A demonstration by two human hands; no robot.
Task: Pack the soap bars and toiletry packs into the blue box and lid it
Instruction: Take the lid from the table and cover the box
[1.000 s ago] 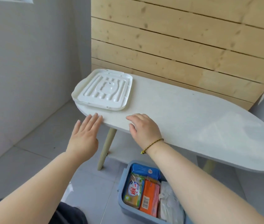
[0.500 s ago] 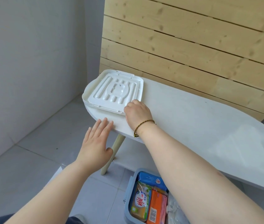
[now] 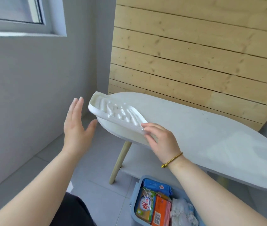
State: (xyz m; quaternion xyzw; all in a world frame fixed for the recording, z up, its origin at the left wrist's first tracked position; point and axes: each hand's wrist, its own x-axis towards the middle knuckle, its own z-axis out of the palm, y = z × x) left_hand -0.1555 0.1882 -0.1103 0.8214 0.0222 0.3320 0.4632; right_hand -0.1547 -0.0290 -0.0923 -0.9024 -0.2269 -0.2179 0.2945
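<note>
1. Two hands help: your right hand (image 3: pixel 163 141) pinches the white lid (image 3: pixel 118 118), tilted over the tabletop (image 3: pixel 211 128) edge.
2. Bring your open left hand (image 3: pixel 76 128) onto the lid's far edge.
3. Lower it level onto the packed blue box (image 3: pixel 133 207), below the tabletop.

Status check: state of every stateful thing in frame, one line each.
white lid: off the box, tilted, near corner raised off the white table.
blue box: open, on the floor, packed.
soap bars: inside the box.
blue toiletry pack: inside the box.
right hand: pinching the lid's near corner.
left hand: open, beside the lid, not touching it.
window: looks closed.
</note>
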